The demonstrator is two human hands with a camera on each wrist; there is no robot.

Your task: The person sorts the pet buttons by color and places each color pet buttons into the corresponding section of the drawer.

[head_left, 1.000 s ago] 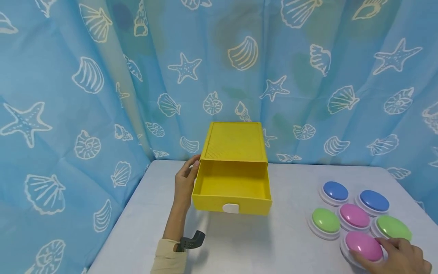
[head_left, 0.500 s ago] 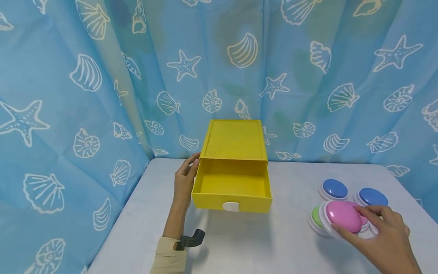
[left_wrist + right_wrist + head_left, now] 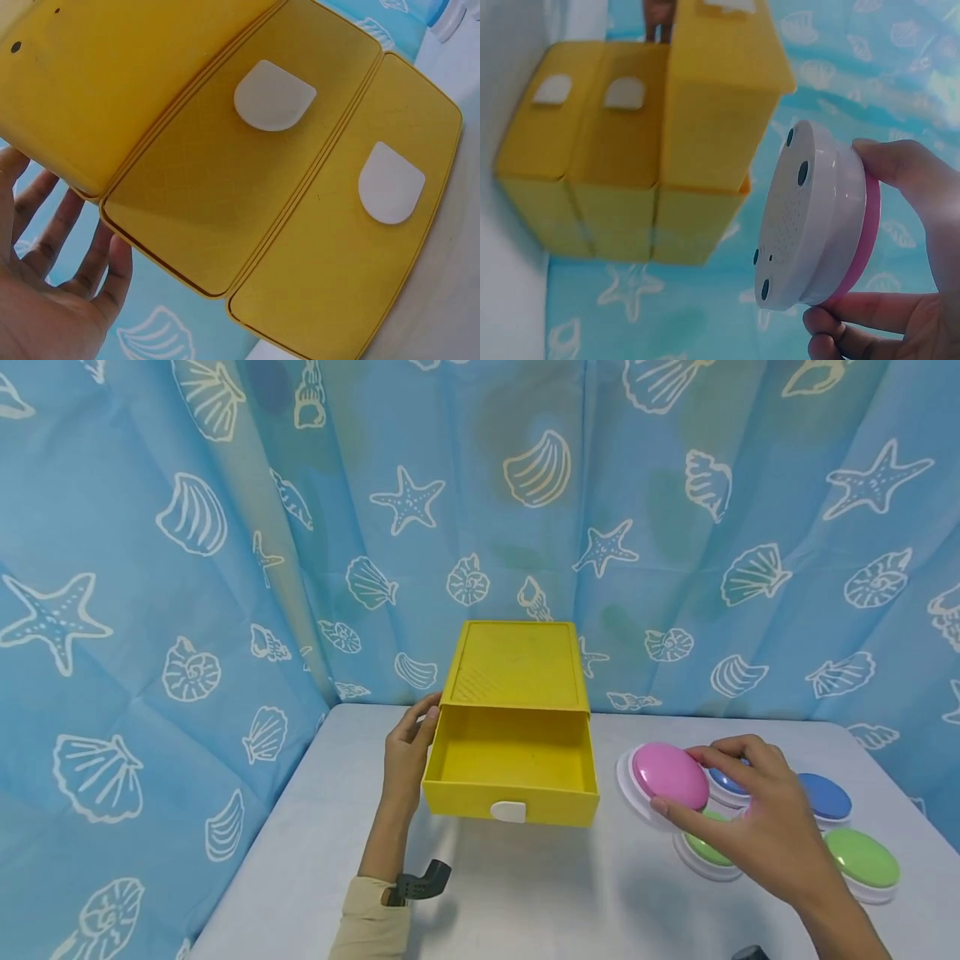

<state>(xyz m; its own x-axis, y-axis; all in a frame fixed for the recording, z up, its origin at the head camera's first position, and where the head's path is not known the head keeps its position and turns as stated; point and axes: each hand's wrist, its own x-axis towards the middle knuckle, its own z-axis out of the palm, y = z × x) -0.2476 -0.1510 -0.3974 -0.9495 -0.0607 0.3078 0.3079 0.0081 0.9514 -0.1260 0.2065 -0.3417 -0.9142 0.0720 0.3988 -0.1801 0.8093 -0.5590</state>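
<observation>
Right hand (image 3: 772, 818) gripping pink button (image 3: 670, 777), 3 drawers (image 3: 619, 142)

Pink button (image 3: 670, 777): smooth plastic, glossy on top
Yellow drawer unit (image 3: 517, 664): plastic, slight sheen
White tab (image 3: 508, 812): smooth plastic
Shell-print curtain (image 3: 480, 527): creased cloth
Beige sleeve (image 3: 371, 920): matt cloth
</observation>
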